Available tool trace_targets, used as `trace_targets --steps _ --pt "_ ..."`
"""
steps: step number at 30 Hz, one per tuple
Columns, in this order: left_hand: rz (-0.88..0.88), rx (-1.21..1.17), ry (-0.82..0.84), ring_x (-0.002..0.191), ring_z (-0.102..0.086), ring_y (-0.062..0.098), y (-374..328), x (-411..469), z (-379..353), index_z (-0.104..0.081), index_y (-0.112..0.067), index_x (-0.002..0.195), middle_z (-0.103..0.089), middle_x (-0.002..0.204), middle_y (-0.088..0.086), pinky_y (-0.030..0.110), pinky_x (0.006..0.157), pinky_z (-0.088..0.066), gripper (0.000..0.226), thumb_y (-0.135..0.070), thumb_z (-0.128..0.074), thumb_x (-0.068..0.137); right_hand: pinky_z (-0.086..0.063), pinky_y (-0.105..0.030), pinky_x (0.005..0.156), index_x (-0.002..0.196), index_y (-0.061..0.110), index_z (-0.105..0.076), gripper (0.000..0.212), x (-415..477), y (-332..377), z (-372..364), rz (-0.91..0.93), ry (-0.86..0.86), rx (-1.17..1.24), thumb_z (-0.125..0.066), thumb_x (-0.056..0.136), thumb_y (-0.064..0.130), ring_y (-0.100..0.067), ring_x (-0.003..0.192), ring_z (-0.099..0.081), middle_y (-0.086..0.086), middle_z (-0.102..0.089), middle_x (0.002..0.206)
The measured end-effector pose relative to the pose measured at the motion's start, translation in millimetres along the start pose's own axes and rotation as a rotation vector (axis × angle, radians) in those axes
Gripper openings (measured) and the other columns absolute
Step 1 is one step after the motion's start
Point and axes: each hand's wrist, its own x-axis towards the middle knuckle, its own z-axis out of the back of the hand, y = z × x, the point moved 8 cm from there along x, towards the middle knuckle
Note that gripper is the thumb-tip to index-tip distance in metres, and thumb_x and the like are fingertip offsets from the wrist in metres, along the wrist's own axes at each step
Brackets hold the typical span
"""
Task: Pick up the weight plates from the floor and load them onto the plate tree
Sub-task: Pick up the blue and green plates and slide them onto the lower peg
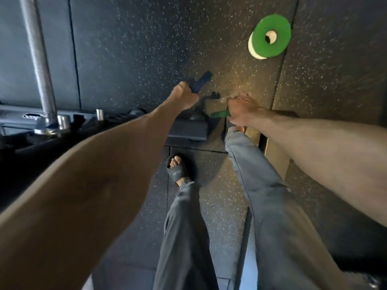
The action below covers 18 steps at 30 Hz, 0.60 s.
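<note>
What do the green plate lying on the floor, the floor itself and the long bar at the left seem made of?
The green plate looks like matte rubber or coated plastic: even colour, no glint. The floor seems rubber matting: dark, pale-flecked, seamed into tiles. The bar looks like steel: grey with a soft sheen.

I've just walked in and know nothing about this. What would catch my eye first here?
The bright green plate stands out most. It lies on a white plate on the speckled floor, at the upper right. In the middle, two bare arms reach down: the left hand grips a dark blue plate, and the right hand holds a thin green plate edge-on.
</note>
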Motion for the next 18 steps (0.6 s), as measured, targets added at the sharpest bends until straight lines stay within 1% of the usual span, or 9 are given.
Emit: trace_targets --steps 3,6,9,10,11,13,15,16,18 --pt "-0.028 -0.063 0.015 0.086 -0.058 0.027 -10.4 -74.8 21.1 -0.064 0.002 0.116 -0.065 0.099 0.02 0.028 0.067 -0.039 0.033 -0.018 -0.06 0.09 -0.036 -0.041 0.101 0.1 0.01 -0.067 0.014 -71.1 24.6 41.3 -0.027 -0.052 0.055 -0.063 0.089 0.017 -0.034 0.123 -0.048 -0.015 -0.065 0.112" --pt "-0.066 -0.102 0.01 0.069 -0.053 0.019 -7.6 -145.3 33.7 -0.065 0.005 0.11 -0.058 0.075 0.007 0.023 0.05 -0.039 0.029 -0.012 -0.065 0.087 -0.042 -0.04 0.098 0.101 0.006 -0.065 0.015 -147.2 52.9 68.7 -0.056 -0.129 0.113 -0.061 0.088 0.013 -0.035 0.117 -0.055 -0.017 -0.066 0.109" --pt "-0.083 -0.185 -0.021 0.055 -0.054 0.012 5.8 -212.0 44.9 -0.066 -0.001 0.083 -0.06 0.06 0.001 0.019 0.044 -0.041 0.005 -0.005 -0.07 0.082 -0.043 -0.039 0.096 0.097 0.009 -0.063 0.012 -213.3 80.4 76.4 -0.085 -0.205 0.199 -0.062 0.09 0.018 -0.034 0.113 -0.056 -0.016 -0.065 0.107" --pt "-0.095 -0.216 -0.018 0.052 -0.057 0.011 13.1 -238.0 46.9 -0.066 0.0 0.078 -0.063 0.056 0.0 0.019 0.046 -0.043 0.007 -0.004 -0.072 0.079 -0.045 -0.04 0.094 0.097 0.01 -0.062 0.015 -239.3 91.8 76.5 -0.102 -0.223 0.226 -0.063 0.09 0.023 -0.035 0.111 -0.058 -0.015 -0.065 0.107" --pt "-0.116 -0.239 -0.005 0.055 -0.061 0.01 21.5 -257.6 46.2 -0.069 0.003 0.08 -0.068 0.06 0.0 0.019 0.053 -0.048 0.013 -0.006 -0.075 0.075 -0.047 -0.041 0.092 0.098 0.011 -0.061 0.018 -262.4 101.3 75.5 -0.124 -0.237 0.252 -0.064 0.091 0.027 -0.036 0.109 -0.06 -0.016 -0.065 0.109" --pt "-0.12 -0.25 0.005 0.076 -0.071 0.016 39.3 -294.8 48.5 -0.07 0.006 0.102 -0.076 0.082 0.006 0.027 0.077 -0.057 0.049 -0.018 -0.081 0.06 -0.05 -0.04 0.09 0.102 0.011 -0.061 0.023 -305.0 120.1 71.9 -0.154 -0.252 0.302 -0.064 0.092 0.031 -0.037 0.11 -0.061 -0.017 -0.064 0.112" --pt "-0.147 -0.268 0.029 0.091 -0.071 0.023 56.3 -330.4 50.4 -0.067 0.002 0.114 -0.076 0.096 0.009 0.037 0.09 -0.056 0.067 -0.024 -0.079 0.053 -0.047 -0.036 0.082 0.108 0.007 -0.061 0.029 -346.1 142.0 64.5 -0.172 -0.254 0.364 -0.064 0.093 0.033 -0.036 0.109 -0.061 -0.017 -0.064 0.113" --pt "-0.143 -0.256 0.031 0.095 -0.069 0.024 63.6 -355.3 52.6 -0.064 0.0 0.117 -0.074 0.102 0.01 0.038 0.091 -0.055 0.07 -0.025 -0.077 0.053 -0.045 -0.033 0.078 0.108 0.008 -0.06 0.033 -363.5 151.0 58.1 -0.183 -0.248 0.405 -0.064 0.093 0.036 -0.035 0.106 -0.061 -0.016 -0.064 0.112" --pt "-0.139 -0.276 0.035 0.097 -0.066 0.027 79.6 -397.5 57.0 -0.058 -0.005 0.118 -0.068 0.107 0.01 0.04 0.088 -0.055 0.058 -0.021 -0.077 0.064 -0.044 -0.031 0.074 0.104 0.011 -0.06 0.04 -391.6 166.4 41.1 -0.205 -0.236 0.486 -0.066 0.089 0.048 -0.03 0.096 -0.063 -0.012 -0.065 0.102"
